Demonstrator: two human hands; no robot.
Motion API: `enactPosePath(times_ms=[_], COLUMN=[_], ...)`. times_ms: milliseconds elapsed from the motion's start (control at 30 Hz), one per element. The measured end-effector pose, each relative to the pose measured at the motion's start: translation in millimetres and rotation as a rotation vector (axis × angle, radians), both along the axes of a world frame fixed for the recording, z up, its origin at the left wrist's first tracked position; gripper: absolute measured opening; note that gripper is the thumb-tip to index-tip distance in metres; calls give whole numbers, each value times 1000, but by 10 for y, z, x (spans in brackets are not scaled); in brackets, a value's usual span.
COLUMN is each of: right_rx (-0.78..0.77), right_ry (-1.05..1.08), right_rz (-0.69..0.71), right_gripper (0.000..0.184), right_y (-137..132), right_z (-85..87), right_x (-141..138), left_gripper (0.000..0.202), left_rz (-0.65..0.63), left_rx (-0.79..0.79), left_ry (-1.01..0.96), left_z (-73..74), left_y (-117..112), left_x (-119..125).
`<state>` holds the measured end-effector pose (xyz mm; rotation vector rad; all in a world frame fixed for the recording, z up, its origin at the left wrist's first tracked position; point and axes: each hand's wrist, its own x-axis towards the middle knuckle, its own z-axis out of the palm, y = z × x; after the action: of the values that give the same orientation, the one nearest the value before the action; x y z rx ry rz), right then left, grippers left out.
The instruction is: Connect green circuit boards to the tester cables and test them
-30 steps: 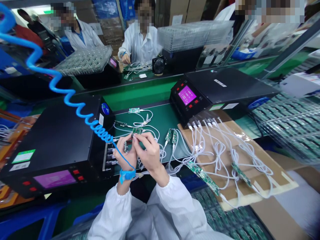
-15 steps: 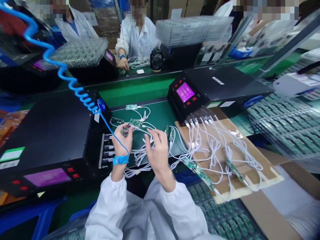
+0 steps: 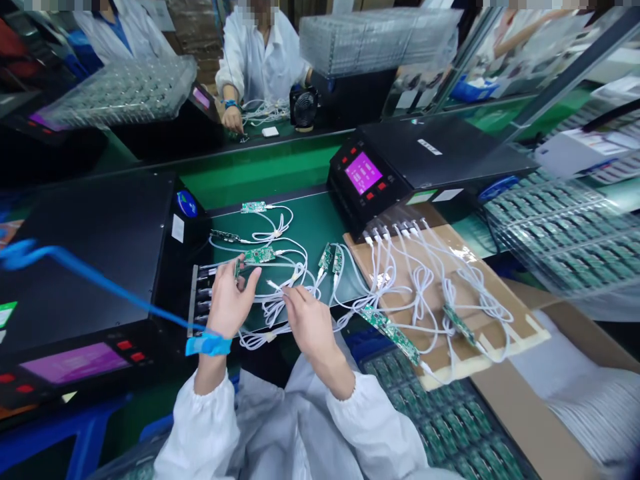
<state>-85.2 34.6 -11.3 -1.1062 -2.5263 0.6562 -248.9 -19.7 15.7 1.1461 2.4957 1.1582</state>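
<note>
My left hand [image 3: 227, 303] is closed around a small green circuit board [image 3: 239, 268], held upright between thumb and fingers, with a blue wrist strap [image 3: 207, 345] on the wrist. My right hand [image 3: 305, 319] pinches the plug end of a white cable [image 3: 274, 287] just right of that board. Both hands hover over a dark green mat [image 3: 310, 233] strewn with white cables and several small boards, such as one [image 3: 259, 255] just beyond my left fingers.
A black tester box [image 3: 90, 267] with a purple screen stands left, another [image 3: 425, 167] at right with white cables plugged in. A cardboard sheet [image 3: 505, 320] carries more cables and boards. Trays of boards [image 3: 565, 233] lie right. People in white coats work across the belt.
My right hand came away from the board, opened, then closed on a white cable plug. The left hand keeps the board. The view has tilted down a little.
</note>
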Motion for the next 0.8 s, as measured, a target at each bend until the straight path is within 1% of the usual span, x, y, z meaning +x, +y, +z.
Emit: enactPosePath(times_ms=[67, 133, 200, 233, 267, 367, 400, 500, 567, 633, 700, 800], right_rx=[52, 80, 86, 86, 86, 93, 93, 89, 91, 96, 83, 52], right_ry=[208, 367, 467, 502, 528, 576, 590, 646, 679, 688, 661, 546], right_rz=[5, -19, -45, -51, -49, -21, -21, -59, -81, -82, -122, -323], right_gripper=[25, 23, 23, 23, 24, 24, 24, 20, 18, 17, 16, 24], right_y=[-47, -84, -102, -106, -108, -109, -110, -112, -115, -125, -139, -147], right_z=[-104, -207, -278, -297, -307, -304, -303, -314, -329, -338, -342, -360], right_x=[66, 104, 106, 98, 88, 77, 83, 119, 153, 194, 248, 343], left_gripper=[50, 52, 53, 51, 48, 37, 37, 47, 51, 47, 41, 40], left_rz=[-52, -27, 35, 34, -4, -201, -237, -241, -259, -276, -246, -152], left_rx=[29, 38, 51, 57, 55, 45, 40, 29, 7, -1, 12, 55], left_ry=[-46, -35, 10, 10, -15, -163, -232, -494, -593, -537, -430, -393], left_z=[20, 20, 14, 14, 16, 28, 27, 5, -16, -28, -29, -26], left_y=[-78, -135, -163, -166, -165, -159, -162, -188, -200, -192, -168, -134], left_x=[95, 183, 249, 273, 292, 324, 332, 355, 373, 390, 402, 397])
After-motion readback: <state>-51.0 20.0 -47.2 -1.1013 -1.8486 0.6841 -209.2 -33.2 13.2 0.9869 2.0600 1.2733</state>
